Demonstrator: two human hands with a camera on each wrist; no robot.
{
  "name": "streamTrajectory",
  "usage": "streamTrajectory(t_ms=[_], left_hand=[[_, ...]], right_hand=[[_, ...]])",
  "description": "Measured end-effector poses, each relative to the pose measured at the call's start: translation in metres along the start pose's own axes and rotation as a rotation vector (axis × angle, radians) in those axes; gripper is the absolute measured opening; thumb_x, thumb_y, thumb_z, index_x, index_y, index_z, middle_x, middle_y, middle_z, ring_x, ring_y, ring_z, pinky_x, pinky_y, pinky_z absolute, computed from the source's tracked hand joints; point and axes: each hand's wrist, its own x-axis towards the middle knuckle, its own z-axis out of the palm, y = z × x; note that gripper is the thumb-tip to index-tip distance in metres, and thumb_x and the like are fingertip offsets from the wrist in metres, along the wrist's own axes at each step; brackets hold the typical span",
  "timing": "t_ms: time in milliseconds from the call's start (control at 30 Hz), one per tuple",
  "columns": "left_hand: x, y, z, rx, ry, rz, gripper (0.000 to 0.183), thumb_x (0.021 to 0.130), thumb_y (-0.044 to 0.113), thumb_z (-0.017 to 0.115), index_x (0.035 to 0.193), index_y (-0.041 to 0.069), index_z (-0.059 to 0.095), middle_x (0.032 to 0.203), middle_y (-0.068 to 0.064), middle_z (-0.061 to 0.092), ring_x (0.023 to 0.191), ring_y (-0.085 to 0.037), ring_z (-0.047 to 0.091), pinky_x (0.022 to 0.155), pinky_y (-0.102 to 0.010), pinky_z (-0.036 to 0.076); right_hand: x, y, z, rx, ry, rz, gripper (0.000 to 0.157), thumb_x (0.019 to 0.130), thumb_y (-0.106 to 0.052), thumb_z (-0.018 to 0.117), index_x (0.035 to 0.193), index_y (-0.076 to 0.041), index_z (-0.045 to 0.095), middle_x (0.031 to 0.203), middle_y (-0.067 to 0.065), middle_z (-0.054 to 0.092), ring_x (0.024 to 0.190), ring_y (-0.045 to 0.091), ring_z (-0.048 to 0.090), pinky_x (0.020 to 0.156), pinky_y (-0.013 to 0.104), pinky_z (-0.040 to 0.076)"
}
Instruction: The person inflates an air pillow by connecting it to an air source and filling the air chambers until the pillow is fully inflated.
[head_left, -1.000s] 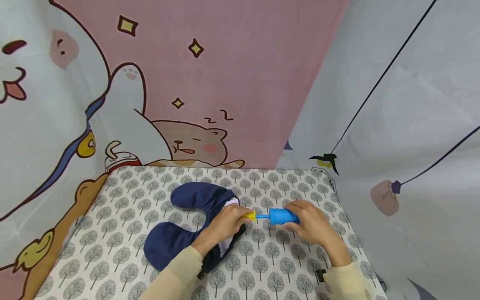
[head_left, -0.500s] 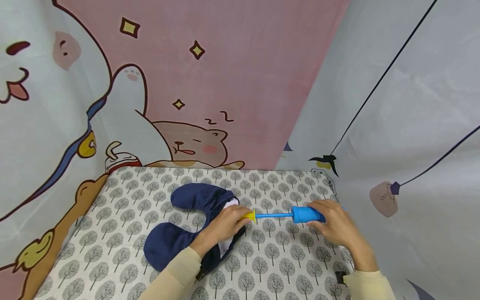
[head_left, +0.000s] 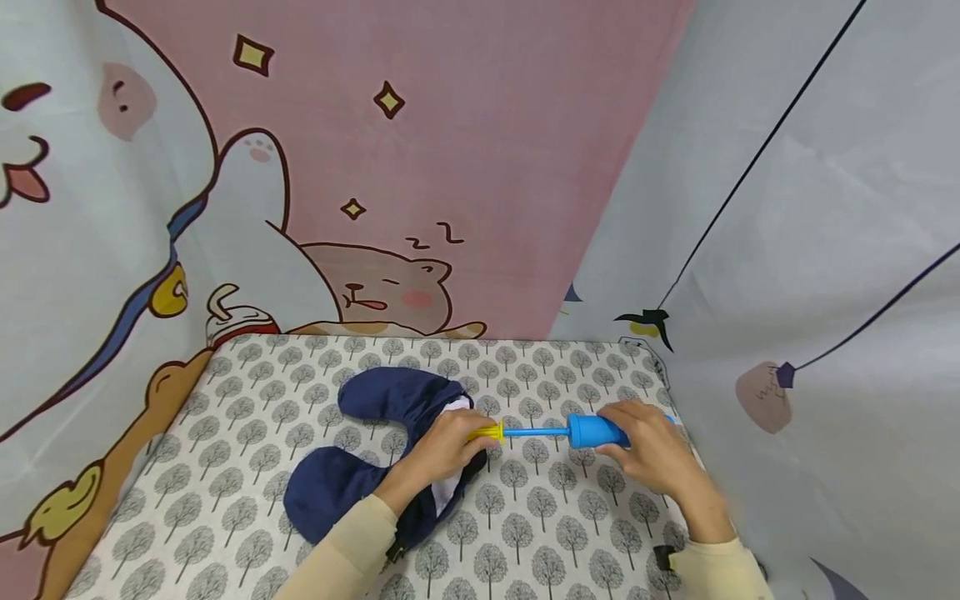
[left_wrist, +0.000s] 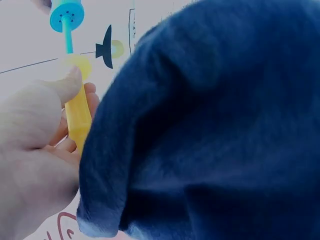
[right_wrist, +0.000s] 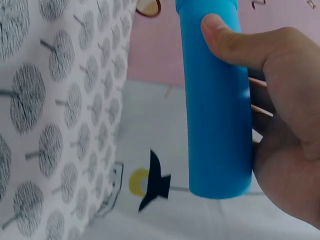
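Observation:
A balloon-style hand pump lies between my two hands, its blue rod [head_left: 536, 432] showing between the yellow end and the blue barrel [head_left: 588, 430]. My left hand [head_left: 444, 443] grips the yellow end [left_wrist: 79, 117], thumb along it. Fingers of my right hand [head_left: 647, 442] wrap around the barrel, with the thumb flat on its side in the right wrist view. Under and beside the left hand is a navy U-shaped neck pillow [head_left: 330, 487], its outer curve opened onto a white inside [head_left: 447, 492]. Its cloth fills much of the left wrist view.
The pillow rests on a table [head_left: 247, 500] covered in a white cloth printed with grey trees. Behind stands a pink curtain [head_left: 480, 167] with cartoon animals, and a pale curtain [head_left: 840, 183] closes the right side. A small black object [head_left: 664, 557] is by the right cuff.
My right hand drew the barrel rightward, exposing more rod, then came back slightly left. The left hand and the pillow have stayed almost where they were.

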Motion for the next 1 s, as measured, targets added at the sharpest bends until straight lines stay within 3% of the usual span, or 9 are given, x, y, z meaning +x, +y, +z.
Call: streamTrajectory(t_ms=[167, 300, 633, 900, 1000], left_hand=[[-0.004, -0.021, 0.017, -0.023, 0.056, 0.041, 0.016, 0.107, 0.023, 0.079, 0.117, 0.012, 0.086, 0.102, -0.002, 0.084, 0.086, -0.012, 0.075, 0.076, -0.026, 0.059], [-0.005, -0.027, 0.027, -0.042, 0.073, 0.000, 0.021, 0.105, 0.025, 0.081, 0.122, 0.014, 0.087, 0.106, -0.001, 0.087, 0.088, -0.012, 0.076, 0.077, -0.024, 0.060], [-0.002, -0.005, 0.014, -0.038, 0.100, 0.024, 0.019, 0.103, 0.016, 0.083, 0.119, 0.008, 0.086, 0.104, -0.007, 0.087, 0.087, -0.017, 0.076, 0.075, -0.027, 0.060], [0.000, 0.014, -0.004, 0.010, 0.021, -0.129, 0.023, 0.100, 0.017, 0.085, 0.122, 0.011, 0.088, 0.114, -0.007, 0.088, 0.099, -0.023, 0.083, 0.084, -0.034, 0.067], [0.001, 0.015, -0.006, 0.015, 0.010, -0.146, 0.022, 0.100, 0.017, 0.086, 0.122, 0.012, 0.088, 0.113, -0.006, 0.089, 0.099, -0.021, 0.083, 0.085, -0.033, 0.066]], right_hand=[[0.009, -0.016, 0.010, -0.015, 0.035, -0.082, 0.057, 0.075, -0.016, 0.106, 0.123, 0.003, 0.081, 0.119, 0.018, 0.082, 0.108, 0.038, 0.078, 0.095, 0.057, 0.064], [0.015, -0.027, 0.016, -0.017, 0.030, -0.095, 0.056, 0.076, -0.017, 0.106, 0.122, 0.003, 0.081, 0.118, 0.018, 0.083, 0.107, 0.035, 0.078, 0.094, 0.055, 0.064], [0.030, -0.047, 0.036, -0.038, 0.030, -0.144, 0.056, 0.077, -0.029, 0.106, 0.118, 0.001, 0.083, 0.114, 0.013, 0.084, 0.104, 0.030, 0.078, 0.094, 0.051, 0.065], [0.024, -0.038, 0.028, 0.002, -0.045, -0.055, 0.057, 0.081, -0.029, 0.104, 0.125, -0.002, 0.082, 0.125, 0.014, 0.082, 0.115, 0.034, 0.078, 0.102, 0.055, 0.064], [0.016, -0.028, 0.018, 0.020, -0.074, -0.012, 0.058, 0.081, -0.023, 0.104, 0.129, -0.001, 0.080, 0.129, 0.016, 0.081, 0.118, 0.036, 0.078, 0.102, 0.056, 0.065]])
